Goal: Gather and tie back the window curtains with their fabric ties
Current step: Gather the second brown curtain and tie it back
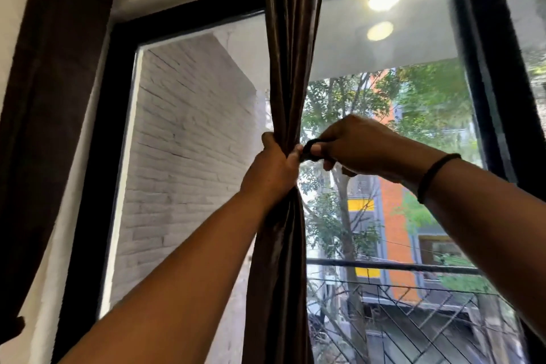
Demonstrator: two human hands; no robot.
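A dark brown satin curtain hangs down the middle of the window, bunched into a narrow column. My left hand grips the bunch at its waist, fingers wrapped round the fabric. Just to the right, my right hand pinches a thin dark fabric tie that loops from the curtain toward my fingers. The part of the tie behind the curtain is hidden. A dark band circles my right wrist.
A black window frame surrounds the glass. At far left hangs another dark brown curtain panel against the white wall. Outside are a white brick wall, trees and a metal railing.
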